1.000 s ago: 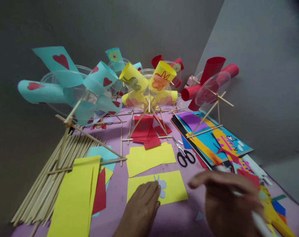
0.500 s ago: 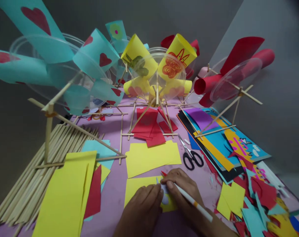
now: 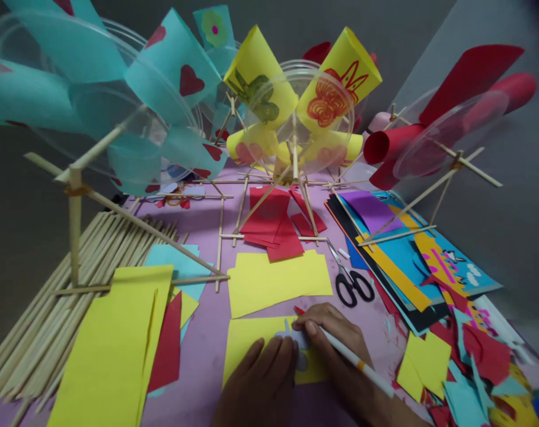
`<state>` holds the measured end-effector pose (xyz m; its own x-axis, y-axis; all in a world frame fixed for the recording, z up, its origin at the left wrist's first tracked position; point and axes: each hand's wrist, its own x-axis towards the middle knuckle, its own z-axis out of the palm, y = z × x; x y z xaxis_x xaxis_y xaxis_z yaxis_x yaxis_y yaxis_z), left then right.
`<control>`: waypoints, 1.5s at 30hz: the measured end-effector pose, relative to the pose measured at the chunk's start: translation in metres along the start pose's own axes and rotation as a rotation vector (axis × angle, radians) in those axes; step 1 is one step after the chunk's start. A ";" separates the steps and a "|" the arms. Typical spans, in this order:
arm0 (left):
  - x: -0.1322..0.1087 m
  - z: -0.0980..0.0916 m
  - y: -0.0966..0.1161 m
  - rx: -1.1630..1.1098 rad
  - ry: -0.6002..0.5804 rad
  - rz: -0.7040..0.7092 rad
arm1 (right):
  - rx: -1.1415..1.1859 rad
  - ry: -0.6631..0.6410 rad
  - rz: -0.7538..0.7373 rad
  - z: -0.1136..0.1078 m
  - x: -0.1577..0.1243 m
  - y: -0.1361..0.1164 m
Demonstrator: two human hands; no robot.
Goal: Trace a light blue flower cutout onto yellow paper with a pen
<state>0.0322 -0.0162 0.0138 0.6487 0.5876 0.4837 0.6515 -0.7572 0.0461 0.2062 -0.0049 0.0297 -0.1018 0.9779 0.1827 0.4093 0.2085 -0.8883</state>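
Note:
My right hand (image 3: 334, 335) is closed round a white marker (image 3: 356, 360) with an orange band. Its red end (image 3: 299, 310) sticks out past my fingertips. Flat on a yellow paper sheet (image 3: 242, 338) lies a pale grey-blue cutout (image 3: 302, 339) with rounded lobes and thin feelers, like a butterfly template. My left hand (image 3: 264, 370) rests open over the cutout's left side, fingers stretched and pressing it down. Part of the cutout stays hidden under both hands. Just beyond lies another yellow paper piece (image 3: 278, 279).
Scissors (image 3: 347, 276) lie beyond my right hand. Paper scraps (image 3: 465, 367) pile up at right. Wooden sticks (image 3: 73, 296) and yellow strips (image 3: 109, 344) cover the left. Stick-framed pinwheels with blue (image 3: 171, 77), yellow (image 3: 269, 83) and red (image 3: 469, 89) paper rolls stand behind.
My left hand has flattened and spread its fingers over the cutout, which now shows more of its shape. My right hand keeps the marker. The view has shifted slightly.

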 end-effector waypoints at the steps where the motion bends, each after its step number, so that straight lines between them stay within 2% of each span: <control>1: 0.000 -0.001 0.000 0.004 -0.021 0.009 | 0.033 0.022 0.044 0.000 -0.001 -0.001; 4: -0.001 -0.002 0.001 0.002 -0.034 0.001 | 0.184 0.113 0.247 -0.001 -0.005 -0.006; 6: -0.002 -0.001 0.001 -0.007 -0.028 -0.027 | 0.231 0.098 0.320 -0.002 -0.006 -0.010; 11: -0.004 0.001 0.002 -0.021 -0.043 -0.026 | 0.029 -0.079 0.192 -0.005 -0.003 -0.015; 15: -0.004 0.001 0.002 -0.033 -0.054 -0.040 | -0.020 -0.122 0.145 -0.006 -0.001 -0.016; 19: -0.003 -0.001 -0.002 -0.008 -0.074 0.017 | -0.018 -0.165 0.113 -0.005 -0.001 -0.017; 26: 0.000 -0.007 -0.002 -0.002 -0.090 0.014 | -0.084 -0.163 0.093 -0.002 -0.002 -0.014; 32: 0.000 -0.007 -0.002 -0.009 -0.102 -0.004 | -0.003 -0.127 0.062 0.001 -0.003 -0.011; 38: 0.004 -0.006 -0.002 -0.014 -0.015 -0.010 | -0.008 -0.141 0.071 0.001 -0.002 -0.011; 42: 0.003 -0.001 -0.001 -0.013 0.034 -0.021 | 0.048 -0.139 0.140 0.000 -0.003 -0.012; 45: 0.001 0.005 0.001 -0.011 0.075 -0.025 | 0.083 -0.085 0.182 -0.001 -0.004 -0.009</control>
<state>0.0357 -0.0151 0.0104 0.6005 0.5835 0.5468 0.6625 -0.7459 0.0686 0.2036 -0.0107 0.0378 -0.1108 0.9937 -0.0171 0.3519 0.0231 -0.9357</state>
